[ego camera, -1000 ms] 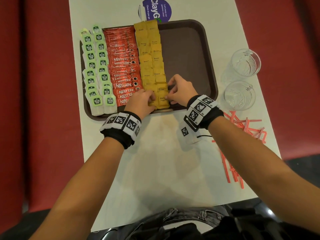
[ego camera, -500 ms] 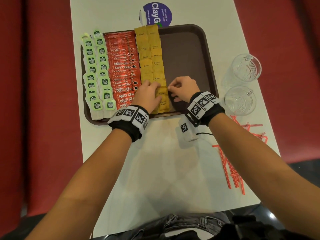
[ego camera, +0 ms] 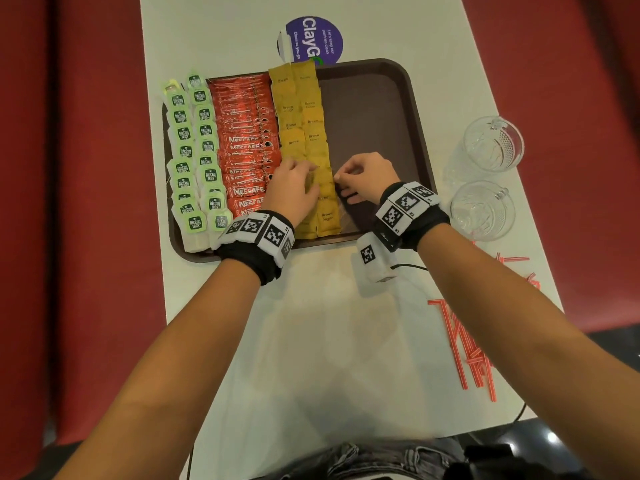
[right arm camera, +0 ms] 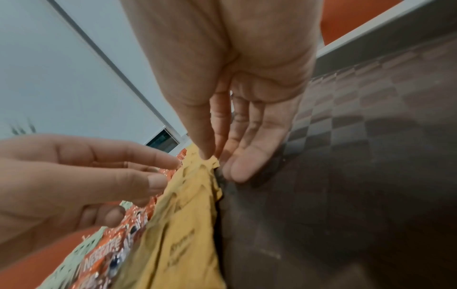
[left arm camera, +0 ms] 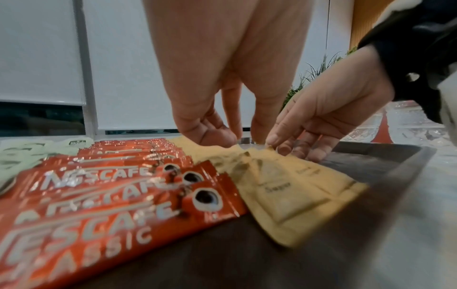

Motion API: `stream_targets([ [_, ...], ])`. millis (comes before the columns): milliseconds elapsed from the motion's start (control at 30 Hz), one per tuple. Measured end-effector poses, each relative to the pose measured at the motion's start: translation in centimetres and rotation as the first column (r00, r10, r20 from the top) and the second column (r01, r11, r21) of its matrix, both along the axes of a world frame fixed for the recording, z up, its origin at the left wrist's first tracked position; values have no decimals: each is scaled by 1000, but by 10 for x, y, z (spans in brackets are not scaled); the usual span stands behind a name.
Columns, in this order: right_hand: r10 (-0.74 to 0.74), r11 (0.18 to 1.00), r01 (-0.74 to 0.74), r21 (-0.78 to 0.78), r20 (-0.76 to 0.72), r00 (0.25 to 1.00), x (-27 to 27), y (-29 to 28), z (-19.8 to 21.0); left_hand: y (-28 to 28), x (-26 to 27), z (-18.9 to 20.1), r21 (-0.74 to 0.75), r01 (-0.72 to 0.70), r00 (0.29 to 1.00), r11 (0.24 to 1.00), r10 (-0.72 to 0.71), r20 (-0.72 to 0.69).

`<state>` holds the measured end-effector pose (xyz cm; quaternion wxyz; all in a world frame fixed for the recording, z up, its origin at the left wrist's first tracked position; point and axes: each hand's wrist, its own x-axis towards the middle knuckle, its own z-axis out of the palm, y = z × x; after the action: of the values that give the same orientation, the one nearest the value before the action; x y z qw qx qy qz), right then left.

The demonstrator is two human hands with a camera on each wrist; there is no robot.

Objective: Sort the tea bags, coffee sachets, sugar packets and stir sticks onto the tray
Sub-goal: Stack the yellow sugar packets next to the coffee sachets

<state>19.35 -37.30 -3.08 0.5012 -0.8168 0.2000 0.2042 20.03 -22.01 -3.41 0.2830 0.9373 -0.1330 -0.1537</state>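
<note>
On the brown tray [ego camera: 374, 109] lie two columns of green-tagged tea bags [ego camera: 194, 150], a column of red coffee sachets [ego camera: 246, 140] and two columns of yellow sugar packets [ego camera: 301, 109]. Both hands are over the near part of the sugar columns. My left hand [ego camera: 294, 169] has relaxed fingers, and their tips touch the left sugar column [left arm camera: 210, 154]. My right hand [ego camera: 341, 176] pinches the edge of a sugar packet [right arm camera: 197, 176] in the right column between thumb and forefinger. Red stir sticks [ego camera: 467, 344] lie loose on the table to the right, off the tray.
Two clear glass cups [ego camera: 491, 143] [ego camera: 483, 209] stand just right of the tray. A purple round sticker [ego camera: 311, 39] is on the white table [ego camera: 329, 341] beyond the tray. Red seats flank the table. The right part of the tray shows bare brown surface.
Both hands have moved up the sugar columns, away from the tray's near edge. The nearest sugar packets, earlier under the fingers, now lie uncovered.
</note>
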Motion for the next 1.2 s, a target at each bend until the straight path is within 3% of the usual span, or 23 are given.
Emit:
stream_targets([
  [233,-3,999,5,41,-54,999,9,4,-3,-8,11,-1,198,100,994,975,-106,18],
  [367,-7,997,13,73,-71,997,10,2,-4,-10,10,-2,203,105,993,973,-114,32],
  [533,3,998,3,68,-82,997,11,1,-4,-11,24,0,103,46,993,994,-57,107],
  [767,33,999,-30,32,-99,995,12,3,-3,-27,50,4,294,153,984,943,-172,42],
  [1200,35,999,-31,45,-85,996,13,1,-4,-31,56,7,159,63,998,985,-61,-20],
])
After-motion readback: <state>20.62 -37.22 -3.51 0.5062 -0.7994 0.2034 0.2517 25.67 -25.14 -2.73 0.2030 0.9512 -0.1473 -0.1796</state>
